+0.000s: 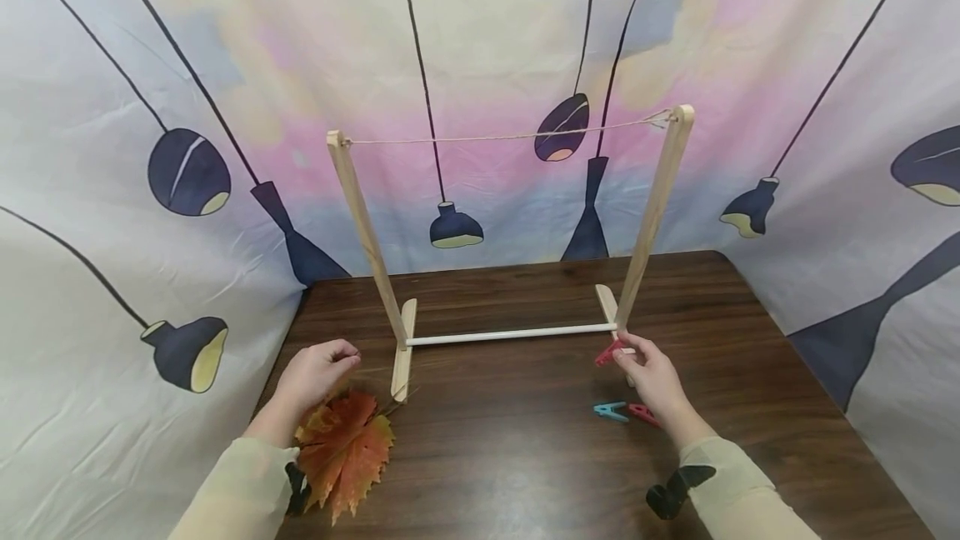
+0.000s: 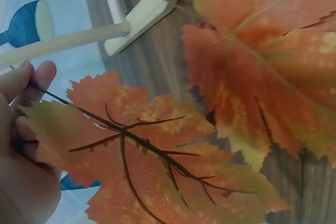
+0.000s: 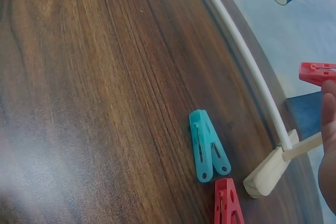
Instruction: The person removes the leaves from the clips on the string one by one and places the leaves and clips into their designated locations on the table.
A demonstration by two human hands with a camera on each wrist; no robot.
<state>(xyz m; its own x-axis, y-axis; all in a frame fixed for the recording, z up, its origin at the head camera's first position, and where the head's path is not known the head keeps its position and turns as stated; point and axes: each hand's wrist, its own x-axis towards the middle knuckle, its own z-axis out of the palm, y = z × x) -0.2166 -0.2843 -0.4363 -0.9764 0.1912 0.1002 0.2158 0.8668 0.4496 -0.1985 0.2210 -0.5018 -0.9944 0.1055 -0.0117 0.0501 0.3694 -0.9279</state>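
My left hand [image 1: 313, 375] pinches the thin dark stem of an orange artificial leaf [image 2: 131, 135], held above the table's left side. Below it on the table lies a second orange-red leaf [image 1: 352, 448]. In the head view the held leaf is mostly hidden by the hand and blends with the lower one. Over the right side, my right hand [image 1: 658, 386] pinches a red clothespin [image 1: 607, 353] between thumb and fingers, near the foot of the stand's right post. Closer to me on the tabletop are a turquoise clothespin [image 3: 206, 145] and another red clothespin [image 3: 227, 203], side by side.
A wooden stand has a left post [image 1: 367, 240], a right post [image 1: 656, 215], a white lower bar [image 1: 510, 334] and a string [image 1: 480, 139] tied across the top. It stands on the dark wood table [image 1: 495, 432]. Behind hangs a lamp-patterned cloth [image 1: 502, 40].
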